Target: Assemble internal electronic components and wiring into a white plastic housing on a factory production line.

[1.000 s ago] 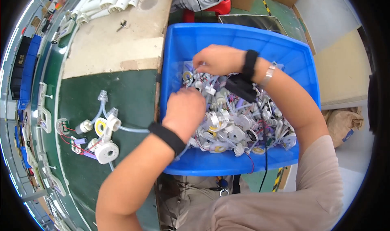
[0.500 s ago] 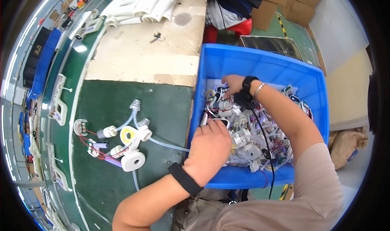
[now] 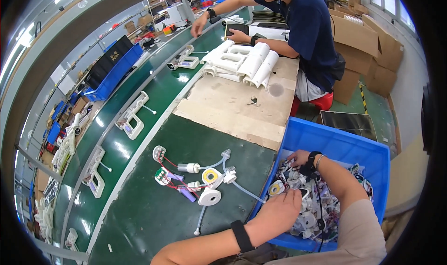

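Observation:
Both of my hands are in a blue bin (image 3: 339, 133) heaped with small parts. My left hand (image 3: 278, 214) is over the bin's near left side, fingers closed at the edge of the heap; what they hold is hidden. Deeper in, my right hand (image 3: 300, 158) has its fingers curled down among the parts, its grip partly covered. The heap (image 3: 321, 209) mixes white plastic pieces, wires, clear tubes and small circuit boards. On the green table to the left lies a wired assembly: a white ring (image 3: 209, 198), a yellow-centred ring (image 3: 211, 175), a small pump motor (image 3: 188, 167), purple batteries and clear tubing (image 3: 244, 190).
White plastic housings (image 3: 242, 62) are stacked on the cardboard sheet (image 3: 223, 97). A co-worker (image 3: 307, 27) sits beyond, hand on a dark object. White handle-shaped frames (image 3: 132, 120) lie along the green conveyor (image 3: 118, 146) at left. Cardboard boxes (image 3: 356, 46) stand at back right.
My view has lifted and turned left, bringing the co-worker into sight. Both hands remain in the bin with only small shifts; the assembly on the table lies as before.

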`<state>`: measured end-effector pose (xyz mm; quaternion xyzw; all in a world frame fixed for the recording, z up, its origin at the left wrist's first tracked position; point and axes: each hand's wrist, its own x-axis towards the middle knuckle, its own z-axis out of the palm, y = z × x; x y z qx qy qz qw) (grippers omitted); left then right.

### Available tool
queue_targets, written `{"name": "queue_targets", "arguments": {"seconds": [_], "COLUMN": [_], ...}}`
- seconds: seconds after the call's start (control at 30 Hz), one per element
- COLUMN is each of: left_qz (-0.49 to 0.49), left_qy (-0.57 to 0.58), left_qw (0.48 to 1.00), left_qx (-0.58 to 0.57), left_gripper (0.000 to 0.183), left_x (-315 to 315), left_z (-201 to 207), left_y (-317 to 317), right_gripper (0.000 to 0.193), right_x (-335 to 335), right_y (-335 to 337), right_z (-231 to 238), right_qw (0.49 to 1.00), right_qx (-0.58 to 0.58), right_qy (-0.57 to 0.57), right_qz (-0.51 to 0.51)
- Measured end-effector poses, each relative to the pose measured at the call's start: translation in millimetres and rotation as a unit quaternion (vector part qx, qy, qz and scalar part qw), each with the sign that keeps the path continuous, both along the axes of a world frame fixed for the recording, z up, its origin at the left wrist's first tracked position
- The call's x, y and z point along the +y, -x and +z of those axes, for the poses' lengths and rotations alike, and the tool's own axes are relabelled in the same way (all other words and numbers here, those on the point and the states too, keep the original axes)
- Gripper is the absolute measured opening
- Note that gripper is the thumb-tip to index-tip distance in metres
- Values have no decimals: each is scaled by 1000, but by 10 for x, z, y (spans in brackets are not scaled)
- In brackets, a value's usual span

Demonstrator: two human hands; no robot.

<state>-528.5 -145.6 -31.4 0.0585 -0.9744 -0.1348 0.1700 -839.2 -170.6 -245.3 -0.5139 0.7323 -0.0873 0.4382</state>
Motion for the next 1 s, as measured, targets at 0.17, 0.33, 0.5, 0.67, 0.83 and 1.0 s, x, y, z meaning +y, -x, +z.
{"name": "queue_targets", "arguments": {"seconds": [0.17, 0.33, 0.5, 0.67, 0.83, 1.0], "left_qz": [41, 94, 21, -155, -43, 172], "left_qy": [-218, -378, -526, -630, -672, -692], "left_qw": [972, 906, 708, 572, 496, 470], "left_qx": [82, 163, 472, 502, 548, 520], "left_gripper": [29, 36, 44, 38, 31, 25], "left_x": [-34, -129, -364, -1007, -1570, -2529], "left_z": [298, 618, 1081, 1522, 1336, 294], "left_y": [-315, -787, -1120, -1266, -1421, -1562], "right_gripper": [25, 23, 27, 13, 14, 26], "right_x": [28, 369, 320, 491, 443, 618], "right_y": [9, 93, -42, 61, -67, 91], "right_z": [76, 84, 352, 233, 289, 336], "right_qw": [988, 818, 905, 957, 936, 862], "right_qx": [-25, -433, -299, -111, 112, -265], "right_qy": [110, 103, 103, 92, 301, 327], "right_qz": [-108, -364, -284, -251, -142, -283]}}
